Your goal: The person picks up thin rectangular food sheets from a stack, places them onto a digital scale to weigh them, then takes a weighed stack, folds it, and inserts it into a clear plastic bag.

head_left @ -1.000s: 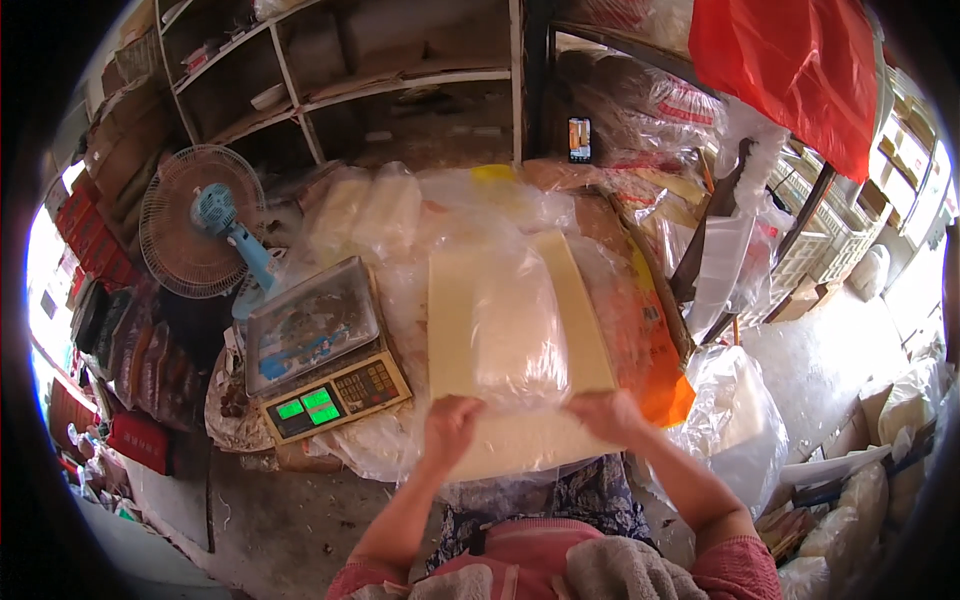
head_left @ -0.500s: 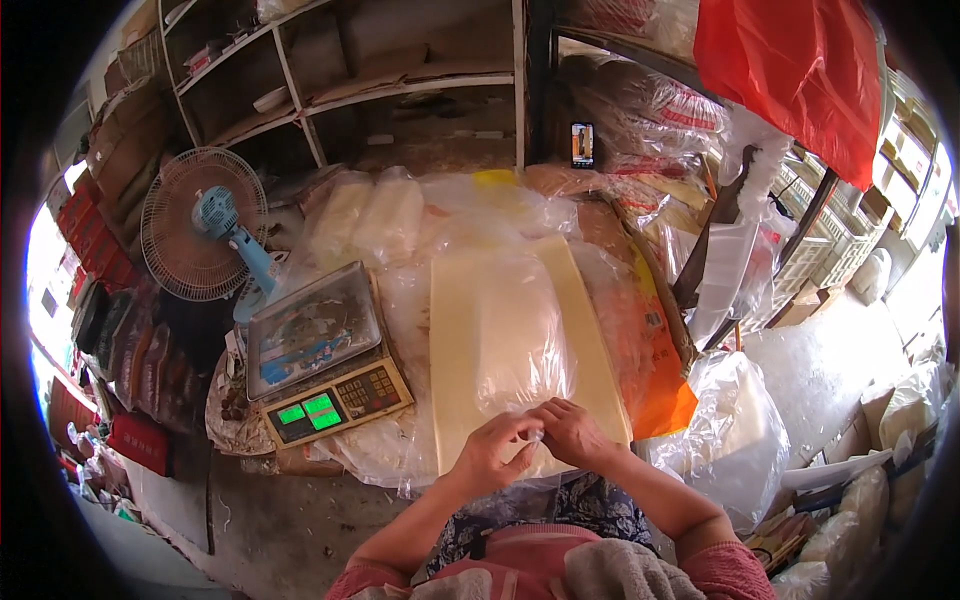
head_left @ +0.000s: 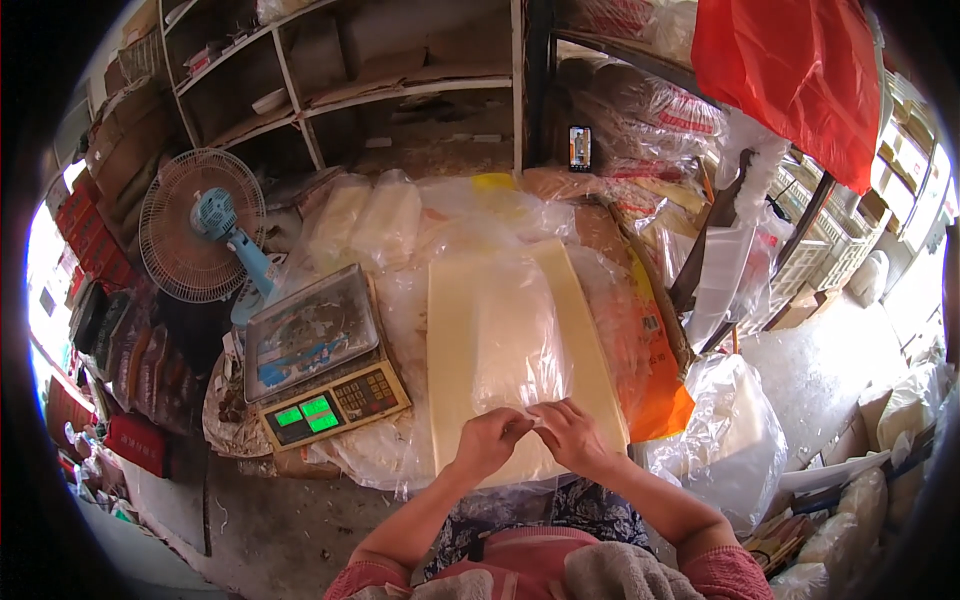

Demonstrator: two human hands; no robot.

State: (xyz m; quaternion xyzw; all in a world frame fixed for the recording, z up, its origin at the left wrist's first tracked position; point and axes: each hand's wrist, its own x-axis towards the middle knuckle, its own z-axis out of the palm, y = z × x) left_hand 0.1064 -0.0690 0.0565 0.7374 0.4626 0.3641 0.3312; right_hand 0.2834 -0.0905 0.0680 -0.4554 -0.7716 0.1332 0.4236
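Observation:
A clear plastic bag (head_left: 520, 335) with pale, flat contents lies lengthwise on a cream-coloured board (head_left: 452, 330) in front of me. Its near end is gathered between my hands. My left hand (head_left: 490, 440) pinches the bag's end from the left, fingertips together. From the right, my right hand (head_left: 575, 437) grips the same end, its fingers curled and partly hiding the plastic. The fingertips of both hands are close together, with a small gap between them.
A digital scale (head_left: 325, 360) with a steel pan stands left of the board, and a blue fan (head_left: 205, 222) behind it. Similar filled bags (head_left: 388, 222) lie at the back. A phone (head_left: 580, 148) stands upright there. An orange sack (head_left: 660, 412) and a large clear bag (head_left: 735, 440) flank the right.
My left hand has turned, its thumb and fingers closing onto the bag's end. My right hand has shifted slightly; the fingertips have drawn a little apart. The bag stays on the board.

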